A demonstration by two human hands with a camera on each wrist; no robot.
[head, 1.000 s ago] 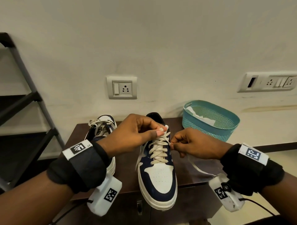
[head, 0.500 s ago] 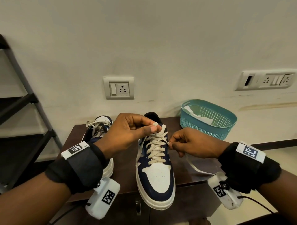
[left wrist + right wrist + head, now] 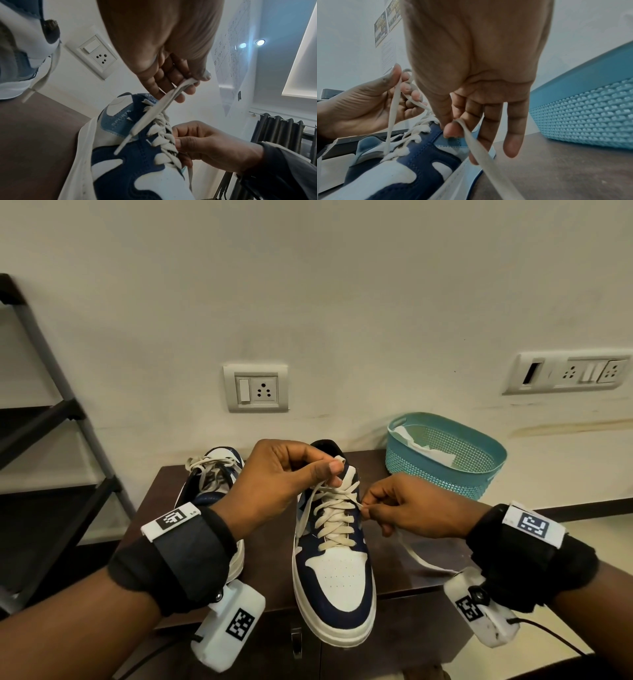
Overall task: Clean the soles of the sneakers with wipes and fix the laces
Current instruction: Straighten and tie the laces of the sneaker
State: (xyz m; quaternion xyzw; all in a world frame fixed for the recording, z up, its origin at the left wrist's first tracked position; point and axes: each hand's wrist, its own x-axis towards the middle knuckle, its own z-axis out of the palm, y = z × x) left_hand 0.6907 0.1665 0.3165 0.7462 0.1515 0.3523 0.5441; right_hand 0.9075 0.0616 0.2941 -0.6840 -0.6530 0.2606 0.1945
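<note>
1. Two hands work the navy-and-white sneaker [image 3: 334, 570] at frame centre, its toe overhanging the dark cabinet's [image 3: 263, 546] front edge.
2. Our left hand [image 3: 277, 484] pinches one lace end [image 3: 164, 102] between thumb and fingers.
3. Our right hand [image 3: 407, 511] pinches the other lace [image 3: 481, 152], which the right wrist view shows trailing loose.
4. A teal basket [image 3: 445, 463] bounds the right; a second sneaker [image 3: 212, 474] sits left.

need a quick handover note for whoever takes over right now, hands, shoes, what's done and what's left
Left hand pinches one lace end, pulled up over the tongue.
Right hand pinches the other lace end beside the eyelets.
Near sneaker sits upright on the brown cabinet, laced but not tied. Second sneaker stands behind, on the left, laces loose.
Teal basket holds a used-looking wipe.
Left: tie both; soles not visible, so check them.
</note>
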